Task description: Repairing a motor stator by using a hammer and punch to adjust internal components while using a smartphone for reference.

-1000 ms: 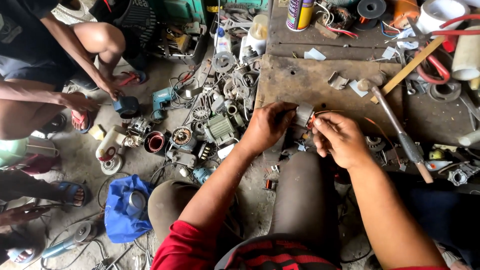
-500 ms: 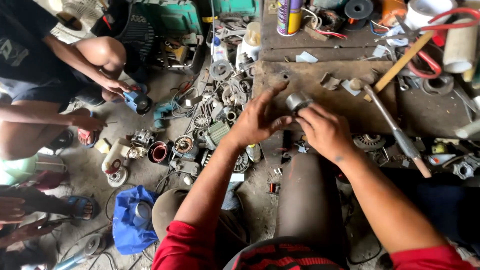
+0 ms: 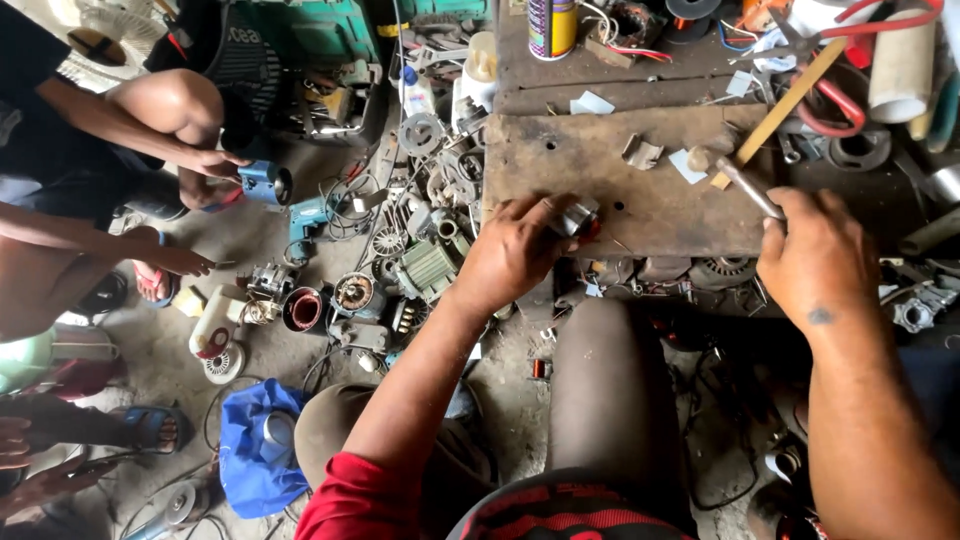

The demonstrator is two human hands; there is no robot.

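My left hand (image 3: 512, 252) holds a small grey metal motor part (image 3: 578, 215) down on the front edge of a rusty brown wooden block (image 3: 640, 175). My right hand (image 3: 815, 255) has closed around the metal shaft of a hammer (image 3: 745, 185), whose head lies on the block beside a wooden handle (image 3: 780, 108). The two hands are apart, with the block's front edge between them. My knee (image 3: 610, 380) in grey trousers sits just below the block.
Motor coils, rotors and casings (image 3: 400, 270) litter the concrete floor on the left. Another person's hands (image 3: 215, 170) hold a blue power tool (image 3: 265, 183) there. A spray can (image 3: 552, 25), a white pipe (image 3: 900, 70), red-handled cutters and wires crowd the back. Blue cloth (image 3: 255, 440) lies lower left.
My hands, earlier together on the small part, have separated. The left now presses the part on the block; the right has moved right and gripped the hammer.
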